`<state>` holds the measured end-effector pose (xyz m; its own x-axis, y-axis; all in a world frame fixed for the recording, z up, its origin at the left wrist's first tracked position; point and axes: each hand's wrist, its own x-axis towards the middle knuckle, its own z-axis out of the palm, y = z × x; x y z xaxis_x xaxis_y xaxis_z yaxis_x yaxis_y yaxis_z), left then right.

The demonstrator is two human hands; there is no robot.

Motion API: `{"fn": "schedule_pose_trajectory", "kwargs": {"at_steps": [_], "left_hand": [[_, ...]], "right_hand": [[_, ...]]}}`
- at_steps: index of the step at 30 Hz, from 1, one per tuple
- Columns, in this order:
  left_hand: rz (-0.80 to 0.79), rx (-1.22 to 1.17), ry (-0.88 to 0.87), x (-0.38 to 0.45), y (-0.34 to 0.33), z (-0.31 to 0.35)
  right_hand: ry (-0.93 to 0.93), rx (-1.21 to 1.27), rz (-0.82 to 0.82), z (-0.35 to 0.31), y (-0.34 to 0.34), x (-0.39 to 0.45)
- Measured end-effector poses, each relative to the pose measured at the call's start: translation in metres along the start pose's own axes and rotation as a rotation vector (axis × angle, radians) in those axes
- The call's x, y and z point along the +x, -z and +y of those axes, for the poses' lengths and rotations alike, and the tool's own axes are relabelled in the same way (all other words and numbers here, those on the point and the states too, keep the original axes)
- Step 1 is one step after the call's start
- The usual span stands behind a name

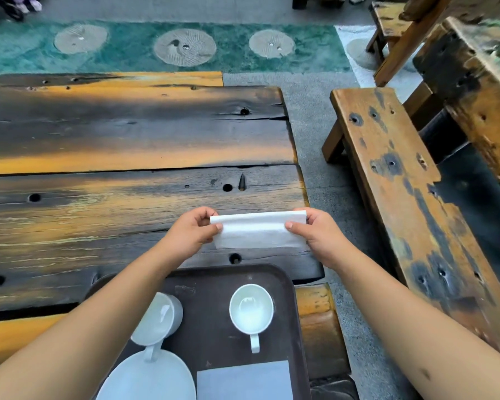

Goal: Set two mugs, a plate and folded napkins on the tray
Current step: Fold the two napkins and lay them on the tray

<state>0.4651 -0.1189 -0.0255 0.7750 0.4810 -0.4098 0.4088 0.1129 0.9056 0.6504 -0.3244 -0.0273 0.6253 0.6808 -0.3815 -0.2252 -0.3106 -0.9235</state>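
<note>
White napkin point(259, 230) between both hands (left point(189, 230), right point(315, 236)), beyond the tray point(214, 284).

My left forearm covers the near left corner of the dark brown plastic tray point(283, 287) and part of one white ceramic mug point(163, 319). The bottom edge cuts off the round white plate point(150, 379) and the flat folded white napkin point(243, 381).
</note>
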Motion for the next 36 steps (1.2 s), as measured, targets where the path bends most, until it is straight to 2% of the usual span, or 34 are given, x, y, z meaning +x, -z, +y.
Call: {"fn": "schedule_pose_trajectory", "kwargs": {"at_steps": [6,11,16,22,31,36], "left_hand": [[0.001,-0.317,0.058,-0.054,-0.013,0.015],[-0.031,-0.441,0.091,-0.109,-0.024,0.013],[-0.108,-0.655,0.221,-0.162,-0.038,-0.003],[-0.031,-0.513,0.240,-0.219,-0.048,-0.023],[0.005,-0.475,0.204,-0.280,-0.056,-0.056],[0.048,-0.484,0.231,-0.298,-0.068,-0.078]], "right_hand": [[0.002,0.186,-0.002,-0.018,-0.011,-0.052],[0.019,0.195,0.047,-0.023,-0.022,-0.100],[-0.008,0.211,0.072,-0.013,-0.035,-0.152],[-0.070,0.229,0.041,0.011,-0.047,-0.208],[-0.122,0.354,0.025,0.043,-0.062,-0.267],[-0.280,0.387,0.035,0.070,-0.063,-0.285]]}}
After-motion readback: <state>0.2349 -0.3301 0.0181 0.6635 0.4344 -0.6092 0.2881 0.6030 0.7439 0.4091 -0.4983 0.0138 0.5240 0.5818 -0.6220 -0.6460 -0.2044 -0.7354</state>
